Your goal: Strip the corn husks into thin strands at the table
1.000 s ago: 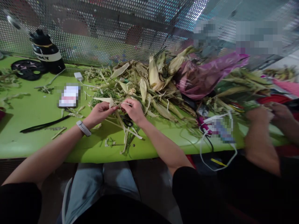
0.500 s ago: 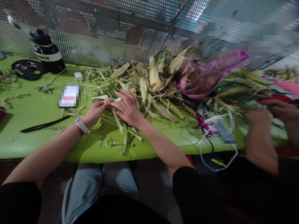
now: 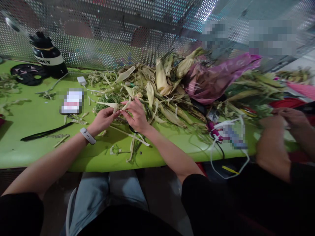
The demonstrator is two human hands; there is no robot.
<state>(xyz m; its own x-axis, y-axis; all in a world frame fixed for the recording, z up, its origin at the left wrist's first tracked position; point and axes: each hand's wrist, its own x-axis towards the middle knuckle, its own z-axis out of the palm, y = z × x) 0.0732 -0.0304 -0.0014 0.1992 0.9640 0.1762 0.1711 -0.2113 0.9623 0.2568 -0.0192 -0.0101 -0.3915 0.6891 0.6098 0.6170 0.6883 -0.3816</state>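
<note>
Pinching pale husk (image 3: 114,106), your left hand (image 3: 103,118) is meeting your right hand (image 3: 138,116), which is also gripping husk, above the table (image 3: 44,154), beside the pile (image 3: 161,80). You are apparently working it by fingertip, its thinness calling for a light touch.
</note>
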